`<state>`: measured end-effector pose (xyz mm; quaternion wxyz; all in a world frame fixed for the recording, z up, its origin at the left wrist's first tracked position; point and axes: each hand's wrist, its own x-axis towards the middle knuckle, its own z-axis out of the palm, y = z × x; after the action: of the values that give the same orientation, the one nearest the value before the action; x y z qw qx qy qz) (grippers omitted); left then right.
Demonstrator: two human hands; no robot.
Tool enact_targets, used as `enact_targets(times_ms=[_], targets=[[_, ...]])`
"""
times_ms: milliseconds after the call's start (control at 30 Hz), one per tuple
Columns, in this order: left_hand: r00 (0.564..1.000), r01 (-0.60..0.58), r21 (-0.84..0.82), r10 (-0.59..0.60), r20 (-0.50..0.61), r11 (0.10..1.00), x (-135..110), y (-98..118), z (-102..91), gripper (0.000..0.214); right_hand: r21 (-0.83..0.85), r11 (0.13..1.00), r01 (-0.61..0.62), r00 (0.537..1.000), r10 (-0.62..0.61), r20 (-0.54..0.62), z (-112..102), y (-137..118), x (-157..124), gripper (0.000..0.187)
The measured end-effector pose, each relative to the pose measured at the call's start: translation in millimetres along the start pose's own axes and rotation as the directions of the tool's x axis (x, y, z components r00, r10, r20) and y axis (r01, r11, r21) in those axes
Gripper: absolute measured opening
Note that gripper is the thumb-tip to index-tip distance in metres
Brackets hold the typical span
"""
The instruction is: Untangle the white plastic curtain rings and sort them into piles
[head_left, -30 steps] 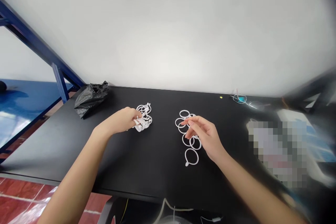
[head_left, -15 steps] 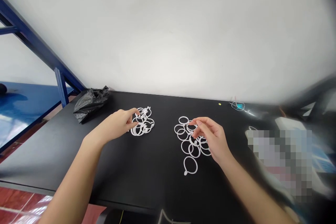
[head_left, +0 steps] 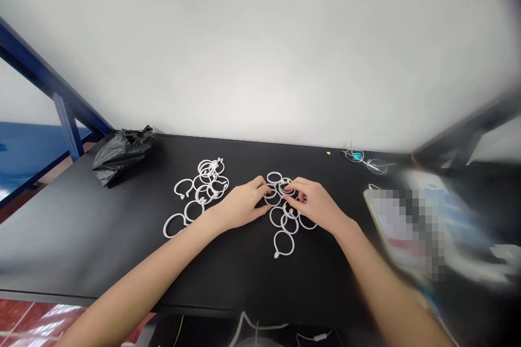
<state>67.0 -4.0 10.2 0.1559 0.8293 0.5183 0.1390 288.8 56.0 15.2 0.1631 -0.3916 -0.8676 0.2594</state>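
Observation:
Loose white plastic rings with small knobbed ends, like shower curtain rings, lie in two groups on the black table. Over the right group of rings (head_left: 284, 243), my left hand (head_left: 244, 203) reaches in from the left, thumb and index finger apart at the rings' edge. From the other side comes my right hand (head_left: 313, 203), its thumb and bent index finger closed about a ring near the top of the same group. The fingers partly hide several rings there. The left group of rings (head_left: 211, 181) spreads toward my left forearm, which covers part of the lowest ring.
A crumpled black plastic bag (head_left: 124, 152) sits at the back left of the table (head_left: 228, 276). Eyeglasses (head_left: 376, 166) lie at the back right. Closer on the right are a phone-like object (head_left: 376, 227), partly pixelated, and blurred packaging. A blue metal frame (head_left: 69, 124) stands left.
My left hand has left the left group and moved right to the other group. Left-group rings now lie more spread out. My right hand has come down onto its rings.

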Motion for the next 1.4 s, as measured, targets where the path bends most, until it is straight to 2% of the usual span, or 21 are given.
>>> enact_targets(times_ms=[133, 267, 333, 400, 467, 500, 600, 667, 700, 800, 867, 900, 967, 1033, 1133, 1233, 1267, 1333, 1400], targets=[[1.000, -0.013, -0.036, 0.012, -0.015, 0.999, 0, -2, 5.7, 0.017, -0.101, 0.995, -0.014, 1.000, 0.015, 0.014, 3, -2, 1, 0.013], [1.000, -0.023, -0.096, 0.021, -0.016, 0.995, -2, 3, 4.4, 0.017, -0.167, 0.984, -0.065, 0.998, 0.066, 0.005, 1, -6, 2, 0.012], [1.000, -0.023, -0.203, 0.022, -0.012, 0.979, -4, 5, -0.1, 0.018, -0.188, 0.979, -0.077, 0.997, 0.079, 0.001, -1, -8, 3, 0.013], [1.000, 0.008, -0.386, -0.003, 0.014, 0.922, -6, 5, -6.6, 0.020, -0.201, 0.976, -0.077, 0.997, 0.078, -0.004, -2, -10, 4, 0.015], [0.995, 0.093, -0.601, -0.051, 0.086, 0.794, -7, 4, -13.0, 0.023, -0.217, 0.973, -0.081, 0.997, 0.079, -0.018, -2, -11, 4, 0.015], [0.987, 0.158, -0.700, -0.086, 0.137, 0.697, -8, 2, -15.4, 0.025, -0.227, 0.970, -0.089, 0.996, 0.084, -0.028, -2, -12, 4, 0.015], [0.943, 0.317, -0.895, -0.206, 0.262, 0.312, -9, -3, -17.9, 0.029, -0.229, 0.967, -0.117, 0.993, 0.108, -0.049, -1, -12, 4, 0.016], [0.913, 0.342, -0.937, -0.264, 0.312, 0.075, -8, -6, -16.6, 0.034, -0.192, 0.973, -0.128, 0.991, 0.119, -0.055, 0, -12, 3, 0.018], [0.903, 0.336, -0.942, -0.278, 0.326, -0.014, -8, -7, -15.7, 0.036, -0.163, 0.978, -0.128, 0.991, 0.121, -0.056, 1, -11, 3, 0.019], [0.885, 0.297, -0.934, -0.310, 0.347, -0.199, -7, -7, -14.2, 0.038, -0.031, 0.993, -0.117, 0.991, 0.115, -0.067, 1, -8, 2, 0.023], [0.870, 0.269, -0.928, -0.348, 0.349, -0.259, -7, -5, -14.6, 0.034, 0.068, 0.992, -0.104, 0.988, 0.111, -0.106, 1, -6, 3, 0.023], [0.863, 0.262, -0.931, -0.371, 0.343, -0.252, -7, -3, -15.0, 0.033, 0.095, 0.990, -0.099, 0.985, 0.111, -0.130, 0, -5, 4, 0.023], [0.863, 0.259, -0.953, -0.406, 0.300, -0.156, -7, 0, -15.2, 0.034, 0.081, 0.991, -0.102, 0.982, 0.114, -0.153, -2, -2, 5, 0.023], [0.888, 0.250, -0.968, -0.404, 0.220, 0.023, -6, 3, -13.4, 0.034, 0.001, 0.992, -0.124, 0.983, 0.123, -0.134, -4, -1, 6, 0.023], [0.932, 0.209, -0.910, -0.355, 0.075, 0.357, -2, 5, -6.2, 0.032, -0.103, 0.983, -0.151, 0.987, 0.145, -0.066, -7, -1, 5, 0.019], [0.966, 0.124, -0.637, -0.240, -0.098, 0.760, 2, 5, 4.2, 0.032, -0.140, 0.983, -0.121, 0.992, 0.122, 0.003, -10, -3, 4, 0.013], [0.975, 0.078, -0.511, -0.173, -0.140, 0.856, 3, 5, 7.7, 0.032, -0.149, 0.983, -0.104, 0.994, 0.107, 0.017, -10, -4, 4, 0.011], [0.982, -0.003, -0.295, -0.053, -0.180, 0.955, 4, 5, 13.6, 0.031, -0.174, 0.982, -0.077, 0.996, 0.084, 0.033, -11, -4, 4, 0.010], [0.983, -0.034, -0.190, -0.002, -0.186, 0.981, 6, 4, 17.5, 0.024, -0.203, 0.977, -0.062, 0.997, 0.071, 0.038, -10, -4, 4, 0.013]])
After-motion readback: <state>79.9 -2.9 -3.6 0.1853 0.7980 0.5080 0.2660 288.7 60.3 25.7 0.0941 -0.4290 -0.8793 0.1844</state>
